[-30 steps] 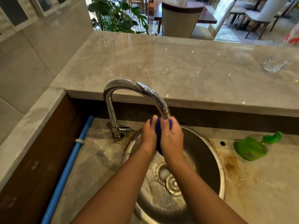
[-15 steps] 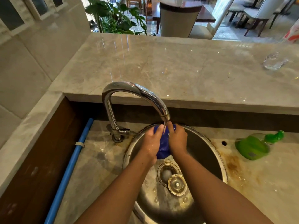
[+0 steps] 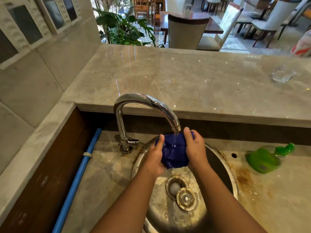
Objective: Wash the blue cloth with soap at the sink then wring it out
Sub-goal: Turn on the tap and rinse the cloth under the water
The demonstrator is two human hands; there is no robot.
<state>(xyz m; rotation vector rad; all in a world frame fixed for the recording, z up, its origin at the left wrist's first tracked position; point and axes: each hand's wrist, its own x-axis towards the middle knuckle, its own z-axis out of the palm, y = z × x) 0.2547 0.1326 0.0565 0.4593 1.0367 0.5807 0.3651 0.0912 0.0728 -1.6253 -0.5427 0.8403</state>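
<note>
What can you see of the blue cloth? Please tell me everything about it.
The blue cloth is dark blue fabric, wet and glossy, bunched into a crumpled wad with many folds. It is held above the round metal sink, directly under the spout of the faucet, and a thin stream of water falls on its top. The left hand grips its left side and the right hand grips its right side.
</note>
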